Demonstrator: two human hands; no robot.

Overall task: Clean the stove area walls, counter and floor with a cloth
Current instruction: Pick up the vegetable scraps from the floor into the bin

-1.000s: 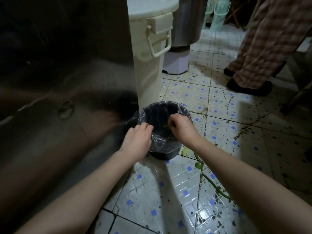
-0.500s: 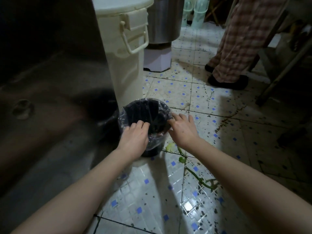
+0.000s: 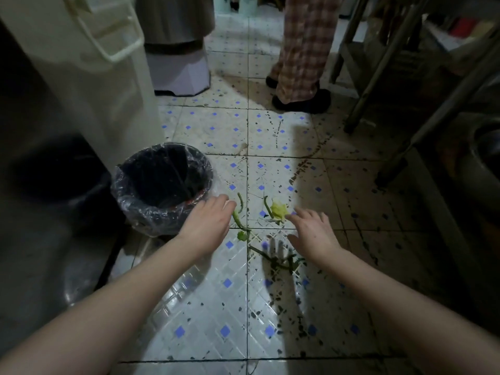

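A small black bin (image 3: 162, 185) lined with clear plastic stands on the tiled floor (image 3: 216, 307). Green vegetable stems (image 3: 239, 217) and a yellow-green leaf scrap (image 3: 278, 210) lie on the tiles just right of it. My left hand (image 3: 208, 220) hovers with fingers straight beside the bin's near rim, its fingertips close to a stem. My right hand (image 3: 311, 231) is spread open just below the yellow scrap, holding nothing. No cloth is in view.
A tall cream lidded bin (image 3: 89, 63) and a steel pot on a pale stand (image 3: 176, 50) are behind the small bin. A person in checked trousers (image 3: 303, 50) stands at the back. Metal table legs (image 3: 378, 77) line the right side. Dark specks dot the floor.
Both hands have left the bin's rim and moved right over the scraps on the floor. The view has shifted right and down, so the bin now sits further left.
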